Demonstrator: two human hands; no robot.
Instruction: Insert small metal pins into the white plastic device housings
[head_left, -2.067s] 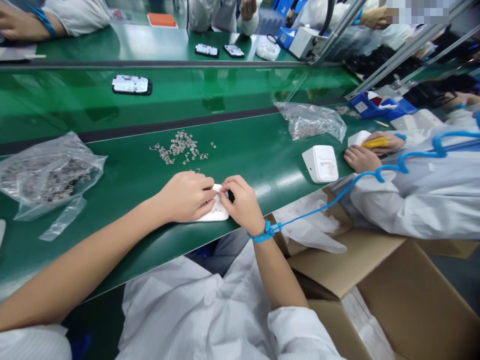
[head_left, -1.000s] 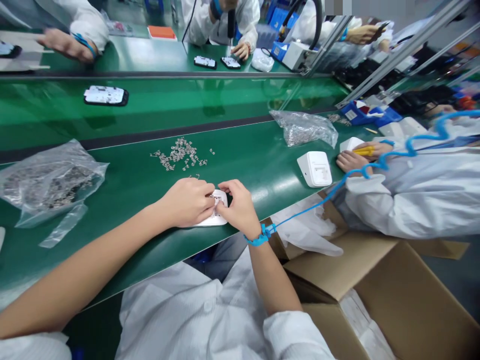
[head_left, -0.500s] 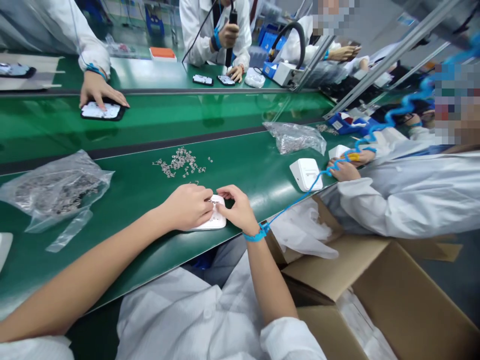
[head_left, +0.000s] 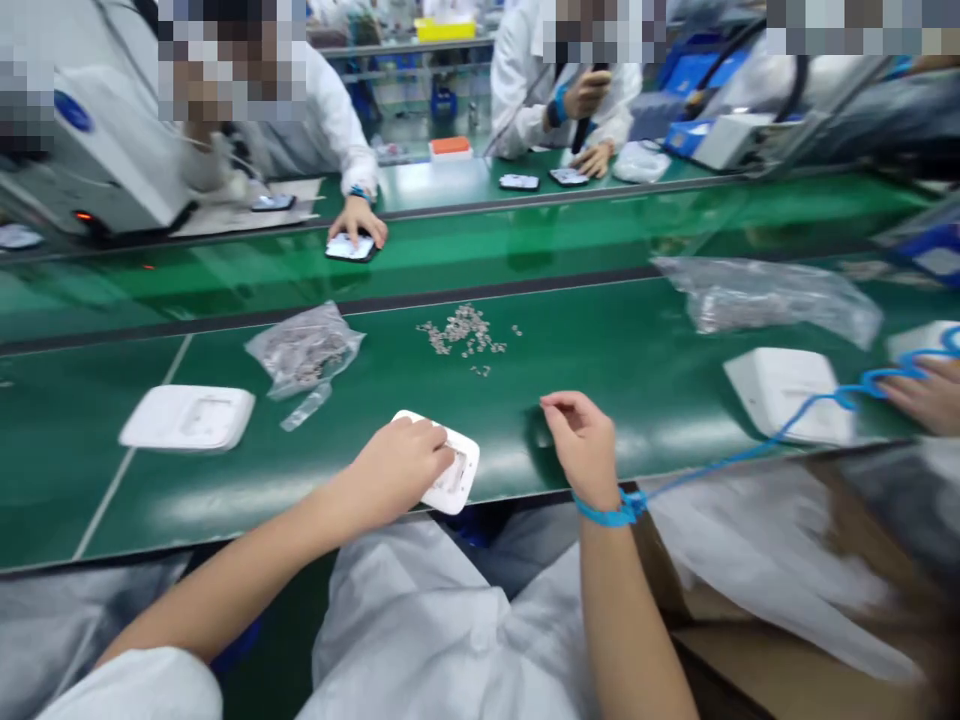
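Observation:
My left hand (head_left: 401,465) grips a white plastic housing (head_left: 466,482) with a recessed opening, at the front edge of the green bench. The fingers lie over its left part and hide it. To the right, apart from the housing, my right hand (head_left: 585,445) is raised over the bench. Its fingertips are pressed together, and whatever they hold is too small to make out. A blue band with a coiled cord circles the right wrist. Beyond both hands lies a loose pile of small metal parts (head_left: 459,330).
Another white housing (head_left: 146,420) lies at left, beside a clear bag of metal parts (head_left: 304,350). At right are a second bag (head_left: 772,300), a wedge-shaped white housing (head_left: 799,395) and a co-worker's hand (head_left: 930,390). A raised green strip (head_left: 487,235) separates co-workers opposite.
My right hand has left the housing and moved right. The housing, still in my left hand, is now tilted. The head view has swung left, bringing another white housing into sight.

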